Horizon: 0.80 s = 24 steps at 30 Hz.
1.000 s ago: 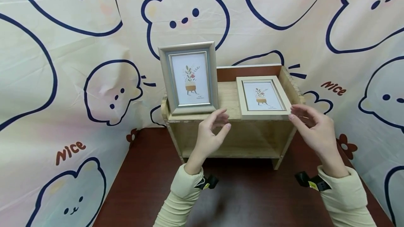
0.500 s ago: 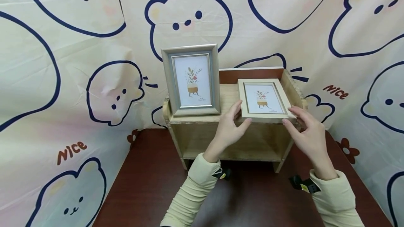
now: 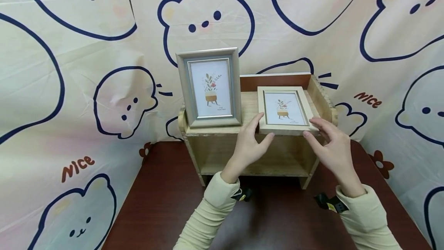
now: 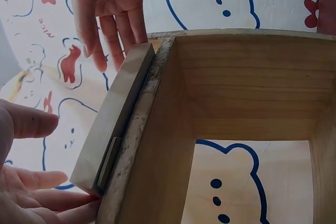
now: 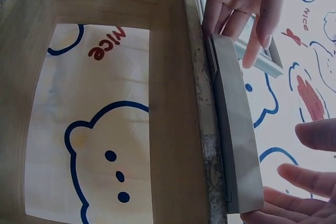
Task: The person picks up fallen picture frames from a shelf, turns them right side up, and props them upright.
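Note:
A small cream picture frame [image 3: 265, 128] lies face up on the top of a wooden shelf unit [image 3: 249, 107], its front edge along the shelf's front. My left hand [image 3: 248, 146] has its fingertips at the frame's left side, thumb apart in front. My right hand [image 3: 331, 147] touches the right front corner with extended fingers, thumb near the front edge. In the left wrist view, the frame's side [image 4: 113, 119] sits on the board between both hands' fingertips. To the left, a larger silver-grey picture frame [image 3: 209, 122] stands upright on the shelf top.
The shelf unit's lower compartment [image 3: 256, 161] opens toward me. Raised side panels bound its top, including the right one [image 3: 322, 95]. The unit stands on a dark red-brown table [image 3: 166, 203], with a bear-patterned cloth [image 3: 114, 53] behind and at both sides.
My left hand has moved right to the small picture frame's left side. My right hand has come inward at its corner, and the frame has shifted slightly left. The larger frame stays put.

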Tool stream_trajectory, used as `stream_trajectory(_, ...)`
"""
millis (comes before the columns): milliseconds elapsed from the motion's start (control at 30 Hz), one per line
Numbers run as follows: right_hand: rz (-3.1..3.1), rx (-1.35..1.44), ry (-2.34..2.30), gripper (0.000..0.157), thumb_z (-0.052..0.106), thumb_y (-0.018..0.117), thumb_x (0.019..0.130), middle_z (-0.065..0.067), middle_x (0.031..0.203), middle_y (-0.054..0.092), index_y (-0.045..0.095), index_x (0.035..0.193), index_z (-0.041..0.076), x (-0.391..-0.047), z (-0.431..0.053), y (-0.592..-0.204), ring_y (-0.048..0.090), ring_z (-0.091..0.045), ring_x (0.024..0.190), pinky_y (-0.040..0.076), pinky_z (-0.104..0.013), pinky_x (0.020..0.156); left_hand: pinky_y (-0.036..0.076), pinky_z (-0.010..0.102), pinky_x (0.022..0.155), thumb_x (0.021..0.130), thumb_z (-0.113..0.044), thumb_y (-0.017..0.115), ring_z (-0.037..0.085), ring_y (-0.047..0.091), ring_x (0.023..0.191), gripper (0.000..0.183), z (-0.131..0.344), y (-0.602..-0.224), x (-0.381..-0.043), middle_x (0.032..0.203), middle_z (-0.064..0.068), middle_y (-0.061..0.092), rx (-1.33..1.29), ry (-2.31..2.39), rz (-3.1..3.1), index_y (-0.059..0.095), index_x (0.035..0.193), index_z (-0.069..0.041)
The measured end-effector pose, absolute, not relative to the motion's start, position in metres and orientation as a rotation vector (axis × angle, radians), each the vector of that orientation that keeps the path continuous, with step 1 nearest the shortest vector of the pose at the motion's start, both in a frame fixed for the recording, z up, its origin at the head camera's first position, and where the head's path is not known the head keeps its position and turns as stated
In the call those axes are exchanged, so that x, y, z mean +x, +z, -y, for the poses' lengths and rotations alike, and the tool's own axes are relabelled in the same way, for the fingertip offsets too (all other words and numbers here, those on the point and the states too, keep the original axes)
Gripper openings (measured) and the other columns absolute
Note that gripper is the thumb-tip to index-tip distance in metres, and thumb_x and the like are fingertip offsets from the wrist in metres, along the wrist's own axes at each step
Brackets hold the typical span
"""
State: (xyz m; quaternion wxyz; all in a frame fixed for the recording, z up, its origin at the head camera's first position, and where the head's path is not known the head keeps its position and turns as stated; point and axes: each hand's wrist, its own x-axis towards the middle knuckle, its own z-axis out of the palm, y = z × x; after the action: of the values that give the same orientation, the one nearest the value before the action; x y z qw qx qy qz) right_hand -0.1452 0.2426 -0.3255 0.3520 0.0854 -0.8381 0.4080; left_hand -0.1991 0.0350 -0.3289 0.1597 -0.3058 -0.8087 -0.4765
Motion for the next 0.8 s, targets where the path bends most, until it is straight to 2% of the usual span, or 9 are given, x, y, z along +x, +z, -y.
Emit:
stream_trajectory(100, 2.196, 0.232, 1.005, 0.034, 0.004, 0.07, 0.079, -0.022, 0.115, 0.059, 0.062, 0.111, -0.004, -0.147, -0.245, -0.322, 0.056, -0.023, 0.104, 0.036, -0.001, 0.079, 0.041, 0.04, 0.097, 0.084, -0.017, 0.063, 0.028, 0.048, 0.119, 0.057, -0.033, -0.327, -0.2, 0.131, 0.017, 0.05, -0.874, -1.377, 2.313, 0.042, 0.134, 0.002)
stream_trajectory(133, 2.214, 0.243, 0.977, 0.034, 0.005, 0.069, 0.079, -0.022, 0.115, 0.058, 0.062, 0.111, -0.005, -0.148, -0.246, -0.32, 0.057, -0.029, 0.103, 0.041, -0.005, 0.08, 0.043, 0.038, 0.095, 0.084, -0.016, 0.063, 0.027, 0.05, 0.116, 0.057, -0.033, -0.326, -0.201, 0.129, 0.018, 0.052, -0.876, -1.377, 2.318, 0.042, 0.134, 0.003)
stream_trajectory(233, 2.307, 0.273, 0.887, 0.037, 0.009, 0.067, 0.082, -0.025, 0.12, 0.054, 0.058, 0.115, -0.005, -0.156, -0.249, -0.313, 0.053, -0.041, 0.105, 0.049, -0.03, 0.084, 0.044, 0.038, 0.094, 0.085, -0.019, 0.062, 0.028, 0.052, 0.114, 0.06, -0.033, -0.32, -0.205, 0.128, 0.019, 0.052, -0.857, -1.361, 2.386, 0.039, 0.136, 0.003)
stream_trajectory(333, 2.451, 0.307, 0.824, 0.044, 0.016, 0.063, 0.085, -0.029, 0.127, 0.047, 0.052, 0.121, -0.006, -0.167, -0.252, -0.304, 0.046, -0.045, 0.113, 0.04, -0.058, 0.087, 0.039, 0.04, 0.099, 0.086, -0.026, 0.06, 0.029, 0.045, 0.121, 0.067, -0.036, -0.313, -0.211, 0.135, 0.018, 0.045, -0.814, -1.325, 2.508, 0.033, 0.14, 0.003)
stream_trajectory(400, 2.553, 0.316, 0.818, 0.051, 0.021, 0.06, 0.088, -0.03, 0.132, 0.04, 0.046, 0.128, -0.007, -0.175, -0.254, -0.297, 0.039, -0.046, 0.118, 0.036, -0.061, 0.09, 0.034, 0.04, 0.103, 0.087, -0.031, 0.058, 0.029, 0.038, 0.127, 0.071, -0.04, -0.309, -0.217, 0.141, 0.017, 0.038, -0.778, -1.304, 2.579, 0.028, 0.142, 0.002)
stream_trajectory(533, 2.713, 0.317, 0.818, 0.069, 0.026, 0.057, 0.089, -0.031, 0.141, 0.028, 0.025, 0.14, -0.007, -0.193, -0.258, -0.287, 0.031, -0.047, 0.125, 0.03, -0.062, 0.096, 0.032, 0.04, 0.105, 0.087, -0.034, 0.058, 0.03, 0.034, 0.13, 0.075, -0.046, -0.305, -0.227, 0.143, 0.018, 0.034, -0.725, -1.294, 2.65, 0.024, 0.144, 0.002)
stream_trajectory(667, 2.821, 0.281, 0.83, 0.082, 0.029, 0.057, 0.089, -0.034, 0.141, 0.024, 0.007, 0.145, -0.004, -0.209, -0.259, -0.282, 0.034, -0.051, 0.121, 0.03, -0.064, 0.094, 0.027, 0.04, 0.107, 0.087, -0.035, 0.056, 0.029, 0.028, 0.133, 0.077, -0.051, -0.302, -0.234, 0.147, 0.018, 0.027, -0.709, -1.267, 2.697, 0.019, 0.145, 0.001)
stream_trajectory(800, 2.924, 0.197, 0.853, 0.086, 0.033, 0.054, 0.09, -0.039, 0.137, 0.025, -0.002, 0.144, -0.003, -0.219, -0.258, -0.279, 0.038, -0.053, 0.115, 0.034, -0.064, 0.09, 0.03, 0.04, 0.106, 0.088, -0.034, 0.055, 0.031, 0.032, 0.131, 0.078, -0.054, -0.3, -0.238, 0.145, 0.021, 0.03, -0.697, -1.243, 2.712, 0.017, 0.145, 0.002)
